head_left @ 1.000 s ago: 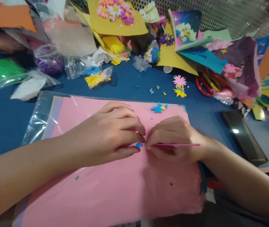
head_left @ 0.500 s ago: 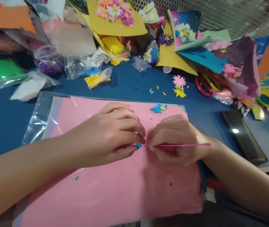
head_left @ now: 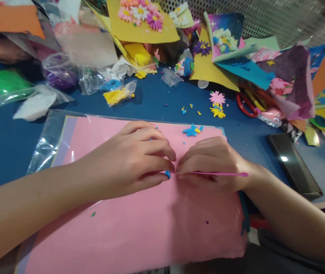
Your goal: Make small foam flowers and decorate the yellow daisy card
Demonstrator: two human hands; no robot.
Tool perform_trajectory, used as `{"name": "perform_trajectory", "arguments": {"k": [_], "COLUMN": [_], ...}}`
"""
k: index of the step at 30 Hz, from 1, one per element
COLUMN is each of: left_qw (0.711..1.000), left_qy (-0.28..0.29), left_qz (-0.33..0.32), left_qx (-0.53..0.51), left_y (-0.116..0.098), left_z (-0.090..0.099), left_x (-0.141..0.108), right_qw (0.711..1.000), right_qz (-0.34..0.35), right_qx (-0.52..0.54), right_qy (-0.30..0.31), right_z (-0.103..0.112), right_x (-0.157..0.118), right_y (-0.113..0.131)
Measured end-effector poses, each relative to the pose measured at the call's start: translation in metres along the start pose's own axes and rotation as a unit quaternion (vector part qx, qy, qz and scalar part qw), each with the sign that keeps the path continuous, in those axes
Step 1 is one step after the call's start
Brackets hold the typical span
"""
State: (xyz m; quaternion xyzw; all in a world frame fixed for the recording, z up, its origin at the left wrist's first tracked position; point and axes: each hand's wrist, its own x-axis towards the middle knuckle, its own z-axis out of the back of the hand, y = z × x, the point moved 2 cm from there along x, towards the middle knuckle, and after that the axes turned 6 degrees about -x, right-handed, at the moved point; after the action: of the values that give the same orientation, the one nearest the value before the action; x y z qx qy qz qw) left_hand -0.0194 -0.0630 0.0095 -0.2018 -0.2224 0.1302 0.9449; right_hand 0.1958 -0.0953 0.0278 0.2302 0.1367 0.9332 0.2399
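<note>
Between the thumb and fingertips of my left hand (head_left: 148, 160) is a small piece of blue clay (head_left: 167, 174). My right hand (head_left: 210, 163) pinches a thin pink stick (head_left: 222, 174), whose tip meets the blue clay. Both hands rest over a pink sheet (head_left: 128, 232) in a clear plastic sleeve, fingertips almost touching. Just beyond my right hand, a blue clay flower (head_left: 191, 130) with a yellow bit lies on the sheet. A green speck (head_left: 93, 214) and a dark dot (head_left: 207, 222) are also on it.
Pink (head_left: 217, 97) and yellow (head_left: 217, 110) clay flowers lie on the blue table beyond the sheet. Bags of clay (head_left: 118, 95), cards with clay flowers (head_left: 148, 32) and red-handled scissors (head_left: 245, 106) crowd the back. A dark phone-like slab (head_left: 293, 165) is at the right.
The pink stick's free end has shifted slightly left, and its angle has changed a little. Both hands keep their grips with only slight movement.
</note>
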Motion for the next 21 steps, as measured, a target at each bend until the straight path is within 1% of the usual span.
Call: {"name": "perform_trajectory", "arguments": {"k": [15,21], "left_qw": [1.000,1.000], "left_qy": [-0.003,-0.004], "left_qz": [0.006,0.002], "left_qx": [-0.021,-0.025], "left_y": [0.0008,0.0004], "left_z": [-0.0025,-0.0027], "left_x": [-0.0016,-0.0008], "right_qw": [0.999,0.998], "right_qz": [-0.017,0.007], "right_qx": [-0.026,-0.054], "right_qy": [0.013,0.010], "right_z": [-0.0031,-0.0031], "right_x": [0.0006,0.0025], "right_y": [0.0029,0.0066]}}
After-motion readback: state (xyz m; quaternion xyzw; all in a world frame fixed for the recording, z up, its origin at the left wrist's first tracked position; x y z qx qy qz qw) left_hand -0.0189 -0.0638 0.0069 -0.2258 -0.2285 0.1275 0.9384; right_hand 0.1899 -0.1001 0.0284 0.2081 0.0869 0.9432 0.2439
